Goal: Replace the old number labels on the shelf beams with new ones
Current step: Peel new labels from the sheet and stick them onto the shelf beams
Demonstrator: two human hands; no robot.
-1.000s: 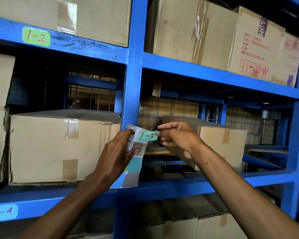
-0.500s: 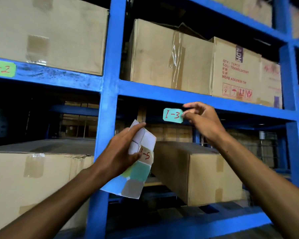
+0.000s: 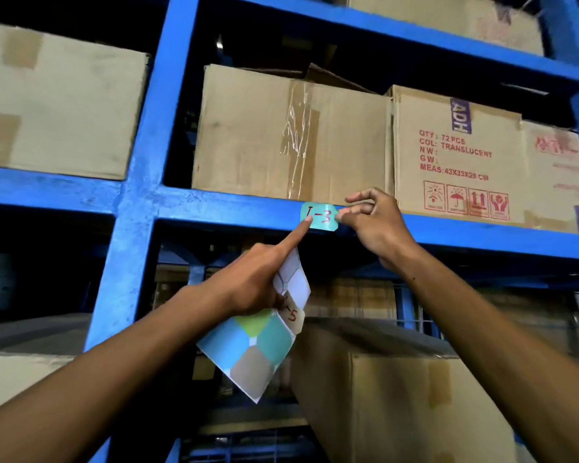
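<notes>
We hold the teal "1-3" label (image 3: 319, 217) against the blue beam (image 3: 214, 205), long axis along it — right hand (image 3: 373, 225) pinching its right end, left hand (image 3: 251, 285) clutching the sticker sheet (image 3: 258, 345) with forefinger pressing the left end. Smoothing runs left to right.

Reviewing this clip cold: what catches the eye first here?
The teal label marked 1-3 on the blue shelf beam at centre, with the left hand pressing its index finger on the label's left edge while the right hand pinches the right edge. Below, the left hand also holds a sheet of coloured labels.
</notes>
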